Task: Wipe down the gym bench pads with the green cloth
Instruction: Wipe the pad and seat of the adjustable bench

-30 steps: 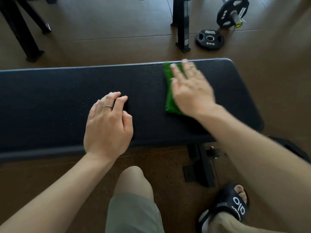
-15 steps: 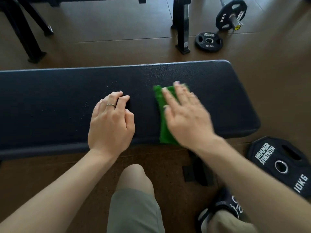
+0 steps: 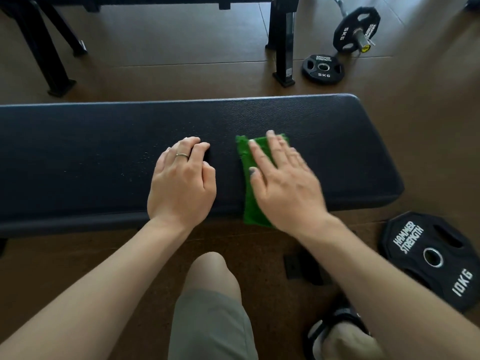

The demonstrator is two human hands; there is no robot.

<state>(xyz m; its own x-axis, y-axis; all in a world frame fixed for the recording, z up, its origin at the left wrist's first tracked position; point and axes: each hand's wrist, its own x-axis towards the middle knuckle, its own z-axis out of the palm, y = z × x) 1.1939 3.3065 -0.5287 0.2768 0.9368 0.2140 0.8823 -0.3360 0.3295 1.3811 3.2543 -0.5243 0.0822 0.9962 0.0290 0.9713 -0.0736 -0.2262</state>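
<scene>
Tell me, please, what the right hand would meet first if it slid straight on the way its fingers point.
Likely nothing on the pad: the right hand, flat on the green cloth, points toward the far edge of the bench pad, and bare pad lies ahead. Past the edge there is only floor, with a rack post further off.

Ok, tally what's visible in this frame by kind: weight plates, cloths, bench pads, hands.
Weight plates: 3, namely a 10KG plate, a flat 5KG plate and a 5KG plate on a bar
Green cloth: 1
Bench pad: 1
Hands: 2, left hand and right hand
Total: 7
</scene>
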